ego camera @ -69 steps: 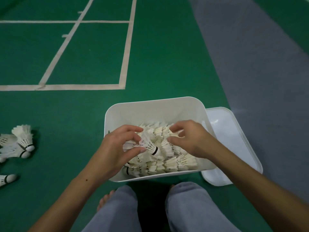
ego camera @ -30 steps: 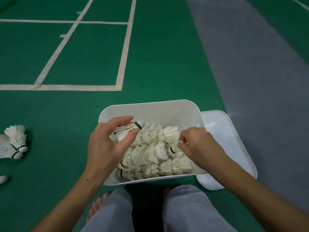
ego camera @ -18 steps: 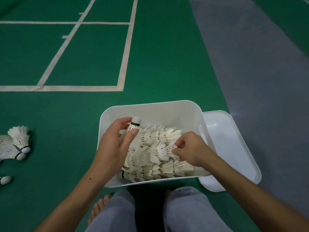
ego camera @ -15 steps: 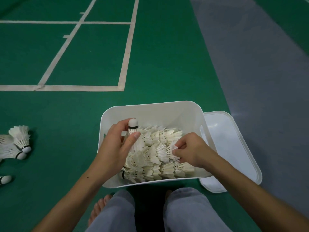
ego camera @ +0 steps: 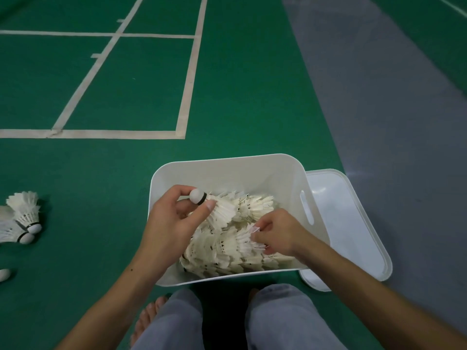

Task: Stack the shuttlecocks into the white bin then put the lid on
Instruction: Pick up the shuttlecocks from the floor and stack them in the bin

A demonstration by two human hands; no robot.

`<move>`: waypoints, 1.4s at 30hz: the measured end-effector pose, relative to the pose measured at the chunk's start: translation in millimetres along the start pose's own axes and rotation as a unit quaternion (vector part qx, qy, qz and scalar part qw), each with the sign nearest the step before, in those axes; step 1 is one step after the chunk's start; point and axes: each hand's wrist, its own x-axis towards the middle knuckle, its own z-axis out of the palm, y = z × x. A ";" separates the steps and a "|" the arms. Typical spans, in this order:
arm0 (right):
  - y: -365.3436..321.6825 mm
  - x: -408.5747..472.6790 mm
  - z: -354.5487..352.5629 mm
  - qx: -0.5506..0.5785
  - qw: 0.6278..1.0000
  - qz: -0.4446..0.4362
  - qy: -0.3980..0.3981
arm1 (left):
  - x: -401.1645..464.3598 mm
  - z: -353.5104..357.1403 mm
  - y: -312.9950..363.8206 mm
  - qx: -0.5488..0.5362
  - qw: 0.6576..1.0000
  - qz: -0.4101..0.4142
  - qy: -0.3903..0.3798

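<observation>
Inside the white plastic rectangular bin (ego camera: 227, 170) on the green court floor (ego camera: 240, 97), the left hand (ego camera: 171, 223) pinches a white feathered shuttlecock (ego camera: 214, 208) by its cork end. The right hand (ego camera: 275, 233) curls around feathers in the stacked white shuttlecock pile (ego camera: 227, 251). The white lid (ego camera: 353, 223) lies just beside the bin — more loose shuttlecocks (ego camera: 22, 218) sit well apart at left.

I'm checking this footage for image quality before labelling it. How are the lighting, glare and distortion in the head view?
Head view: dim, even light; soft glare on the lid and a faint sheen on the grey floor strip; the white court lines splay from wide-angle distortion; shuttlecock feathers in the white bin blend into a pale mass; both the left hand and right hand look sharp.
</observation>
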 end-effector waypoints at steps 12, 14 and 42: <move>-34.5 -39.8 -38.7 0.078 0.989 -0.121 0.027 | -1.8 5.3 5.4 -0.106 0.992 -0.027 -0.060; -44.2 -45.3 -32.5 0.167 0.977 -0.134 -0.007 | -1.3 10.4 9.5 -0.113 0.990 -0.020 -0.077; 0.9 -14.9 -19.5 -0.193 0.980 0.021 0.051 | 29.9 18.5 -27.5 0.468 0.858 -0.058 -0.206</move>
